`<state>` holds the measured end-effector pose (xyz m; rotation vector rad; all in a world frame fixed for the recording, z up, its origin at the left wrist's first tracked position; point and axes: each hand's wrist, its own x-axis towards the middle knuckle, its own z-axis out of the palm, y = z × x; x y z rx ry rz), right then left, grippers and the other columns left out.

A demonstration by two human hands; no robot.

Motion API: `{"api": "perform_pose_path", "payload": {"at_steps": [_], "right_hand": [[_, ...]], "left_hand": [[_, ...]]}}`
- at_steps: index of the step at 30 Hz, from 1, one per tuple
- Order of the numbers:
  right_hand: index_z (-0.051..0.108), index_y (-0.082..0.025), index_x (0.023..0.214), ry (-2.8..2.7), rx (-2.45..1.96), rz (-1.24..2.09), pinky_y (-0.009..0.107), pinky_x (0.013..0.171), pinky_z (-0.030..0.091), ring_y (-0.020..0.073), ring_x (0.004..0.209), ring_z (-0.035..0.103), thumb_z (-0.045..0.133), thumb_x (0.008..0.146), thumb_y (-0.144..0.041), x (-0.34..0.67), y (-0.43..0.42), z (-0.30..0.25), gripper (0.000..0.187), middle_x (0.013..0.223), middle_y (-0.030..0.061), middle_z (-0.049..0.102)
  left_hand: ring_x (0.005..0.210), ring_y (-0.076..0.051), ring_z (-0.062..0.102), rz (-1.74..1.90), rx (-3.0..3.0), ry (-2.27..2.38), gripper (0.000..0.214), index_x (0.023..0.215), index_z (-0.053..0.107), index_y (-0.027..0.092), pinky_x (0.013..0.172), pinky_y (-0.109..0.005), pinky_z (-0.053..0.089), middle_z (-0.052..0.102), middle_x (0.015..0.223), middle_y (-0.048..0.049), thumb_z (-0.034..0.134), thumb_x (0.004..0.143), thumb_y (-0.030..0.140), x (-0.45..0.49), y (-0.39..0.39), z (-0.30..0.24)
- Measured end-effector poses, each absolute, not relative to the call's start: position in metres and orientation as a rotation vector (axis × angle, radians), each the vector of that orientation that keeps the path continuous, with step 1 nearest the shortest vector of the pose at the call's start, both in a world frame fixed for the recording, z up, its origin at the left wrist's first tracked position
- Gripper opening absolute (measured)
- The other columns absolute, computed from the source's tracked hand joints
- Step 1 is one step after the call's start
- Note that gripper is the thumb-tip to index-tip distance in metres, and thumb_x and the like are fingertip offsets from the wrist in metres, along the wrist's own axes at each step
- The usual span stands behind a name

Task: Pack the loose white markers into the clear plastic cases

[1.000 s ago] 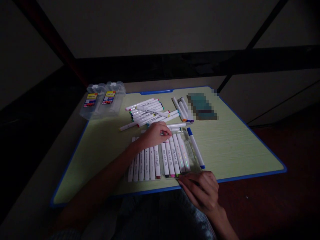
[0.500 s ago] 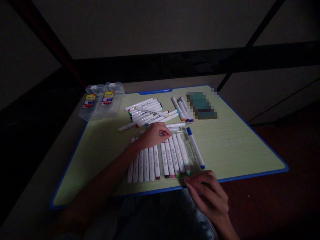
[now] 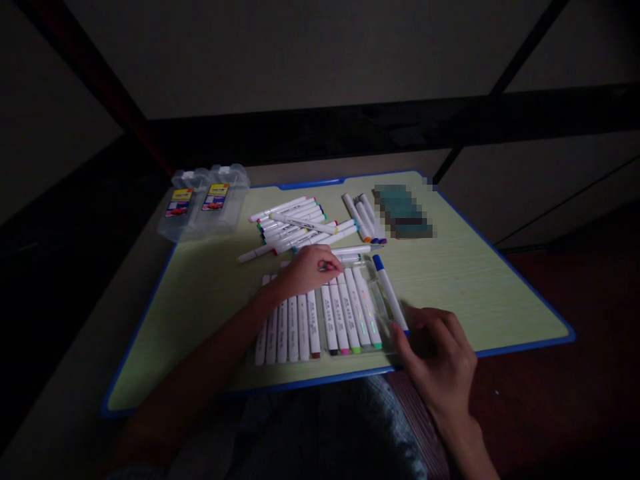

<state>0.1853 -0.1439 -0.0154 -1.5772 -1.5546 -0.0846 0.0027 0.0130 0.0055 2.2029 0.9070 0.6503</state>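
Observation:
My left hand [image 3: 311,268] rests over the upper ends of the markers in a clear plastic case, its fingers curled together; what they pinch, if anything, is hidden. White markers [image 3: 294,330] lie side by side in the case's left part. More markers [image 3: 347,313], with dark, pink and green ends showing, fill much of its right part. Beside the case lies a blue-capped marker [image 3: 390,293], slanting on the board. At its lower end is my right hand [image 3: 443,353], thumb and fingers apart; whether they touch the marker I cannot tell.
A pile of loose markers [image 3: 300,227] lies beyond the case, with several more markers [image 3: 365,217] to its right. A blurred dark-green object [image 3: 403,210] is at the back right. Clear labelled boxes [image 3: 205,200] stand back left. The table [image 3: 480,293] has a blue rim.
My right hand has moved up and to the right, from the case's lower right corner to the blue-capped marker's lower end, and its fingers have spread. My left hand stays put.

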Motion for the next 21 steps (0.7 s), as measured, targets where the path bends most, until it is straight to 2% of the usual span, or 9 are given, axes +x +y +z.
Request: {"api": "perform_pose_path", "payload": {"at_steps": [14,21], "right_hand": [[0.064,-0.016,0.085,-1.55,-1.493,-0.152,0.026,0.06,0.047,0.0119,0.068,0.057,0.06,0.078,-0.015,0.1834,-0.1449,-0.0232,0.008,0.073,0.0014,0.058],[0.064,-0.018,0.09,-1.556,-1.433,-0.164,0.024,0.06,0.048,0.0099,0.067,0.056,0.062,0.076,-0.011,0.1825,-0.1461,-0.022,0.016,0.075,0.0,0.057]], "left_hand": [[0.064,-0.01,0.053,0.668,2.207,0.904,0.01,0.068,0.065,0.014,0.062,-0.023,0.042,0.06,0.068,-0.0015,0.057,0.072,0.011,0.0034,0.0129,0.004],[0.065,-0.01,0.054,0.668,2.213,0.897,0.011,0.068,0.065,0.014,0.063,-0.024,0.042,0.059,0.067,-0.0017,0.056,0.073,0.011,0.0031,0.0127,0.0054]]}}
